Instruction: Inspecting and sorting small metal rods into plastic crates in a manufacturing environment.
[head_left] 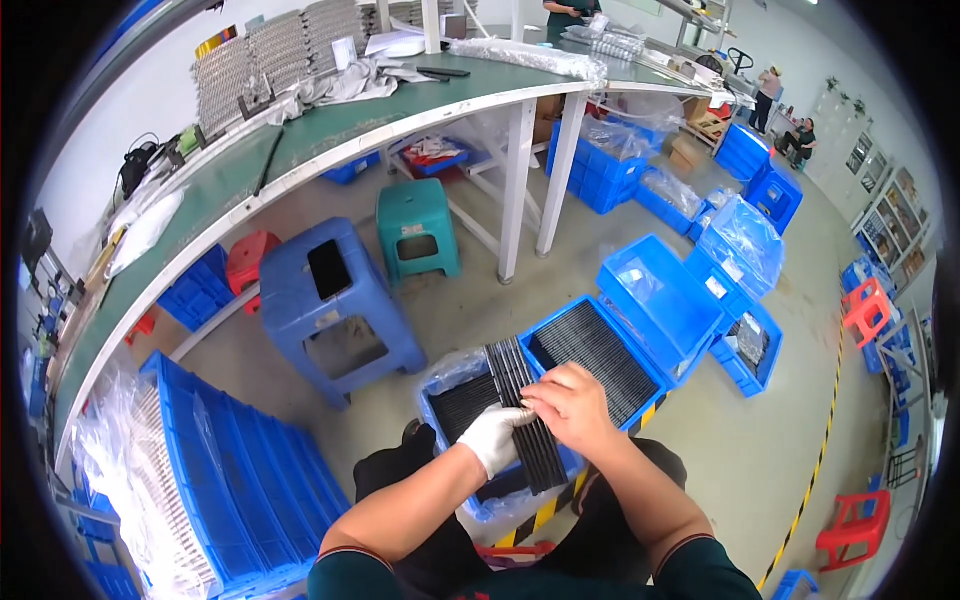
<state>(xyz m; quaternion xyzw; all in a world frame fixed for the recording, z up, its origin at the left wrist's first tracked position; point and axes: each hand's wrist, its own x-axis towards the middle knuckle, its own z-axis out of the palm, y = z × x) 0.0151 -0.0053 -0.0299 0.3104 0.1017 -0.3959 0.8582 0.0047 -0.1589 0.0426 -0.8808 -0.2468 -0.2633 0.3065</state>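
Observation:
My left hand (490, 440), in a white glove, is closed around a bundle of long, thin black strips (540, 455). The bundle is held tilted over two blue bins. My bare right hand (572, 405) lies over the bundle with its fingers curled and pinched next to my left thumb; what lies between its fingertips is hidden. Below the bundle is a blue bin lined with clear plastic (455, 372), with more dark strips inside. Beside it on the right, another blue bin (655, 385) holds tightly packed rows of dark strips.
A blue stool (320, 240) with a black flat object on it and a green stool (415, 215) stand ahead. Stacked blue crates (250, 480) rise on my left. A blue bin (665, 300) stands beyond the packed one. A green-topped workbench (340, 115) curves across the back.

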